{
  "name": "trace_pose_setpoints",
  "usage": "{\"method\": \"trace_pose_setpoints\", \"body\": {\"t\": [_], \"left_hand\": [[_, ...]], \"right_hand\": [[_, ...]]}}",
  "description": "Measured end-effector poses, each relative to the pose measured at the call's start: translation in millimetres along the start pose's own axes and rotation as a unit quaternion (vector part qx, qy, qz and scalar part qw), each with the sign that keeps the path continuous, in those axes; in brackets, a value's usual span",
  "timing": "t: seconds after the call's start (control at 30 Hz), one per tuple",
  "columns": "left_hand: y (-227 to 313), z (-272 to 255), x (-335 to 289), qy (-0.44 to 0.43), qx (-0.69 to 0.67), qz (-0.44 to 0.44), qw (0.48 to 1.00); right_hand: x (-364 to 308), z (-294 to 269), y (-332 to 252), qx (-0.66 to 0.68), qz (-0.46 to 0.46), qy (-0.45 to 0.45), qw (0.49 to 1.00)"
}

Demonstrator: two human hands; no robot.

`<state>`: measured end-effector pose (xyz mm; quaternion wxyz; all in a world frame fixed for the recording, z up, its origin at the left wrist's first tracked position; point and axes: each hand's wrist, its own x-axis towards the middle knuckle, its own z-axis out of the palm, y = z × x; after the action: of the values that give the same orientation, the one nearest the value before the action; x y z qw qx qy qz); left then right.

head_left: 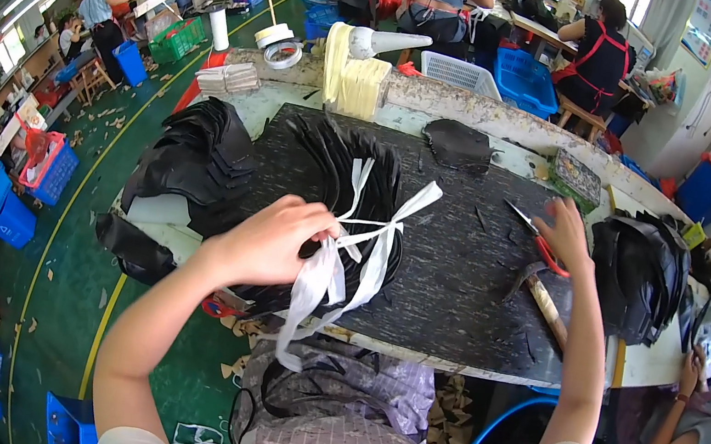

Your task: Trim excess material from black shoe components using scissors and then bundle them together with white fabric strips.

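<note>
Near the middle of the dark work board, my left hand [270,244] is closed on white strips [375,258]. These are tied around a bundle of thin black strips [338,159], their loose ends hanging over the board's near edge. To the right, the fingers of my right hand [567,237] are curled at a pair of scissors [547,254] with red handles. The blades point to the far left, and the hand partly hides the scissors. Just below that hand lies a tool with a wooden handle [547,313], its dark head toward the bundle.
Stacked black pieces [200,146] stand at the board's left, more black pieces [640,276] at its right. A black piece [458,144], a cream stack [361,83] and a tape roll [283,53] sit along the far edge. Other people work at tables beyond.
</note>
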<state>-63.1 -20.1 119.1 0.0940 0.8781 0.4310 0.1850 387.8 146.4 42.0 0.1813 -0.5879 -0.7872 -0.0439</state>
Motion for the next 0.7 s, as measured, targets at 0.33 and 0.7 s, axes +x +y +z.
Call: {"method": "trace_pose_setpoints", "body": {"t": [0.33,0.7], "left_hand": [[98.9,129.2,-138.7,0.284,-0.021,0.006,0.959],[90.0,174.5,-92.3,0.246,-0.146,-0.210,0.935]], "right_hand": [[-5.7,12.3,52.3,0.017,0.053,-0.135,0.989],[-105.7,-59.2,-79.1,0.537,0.038,0.066,0.840]]}}
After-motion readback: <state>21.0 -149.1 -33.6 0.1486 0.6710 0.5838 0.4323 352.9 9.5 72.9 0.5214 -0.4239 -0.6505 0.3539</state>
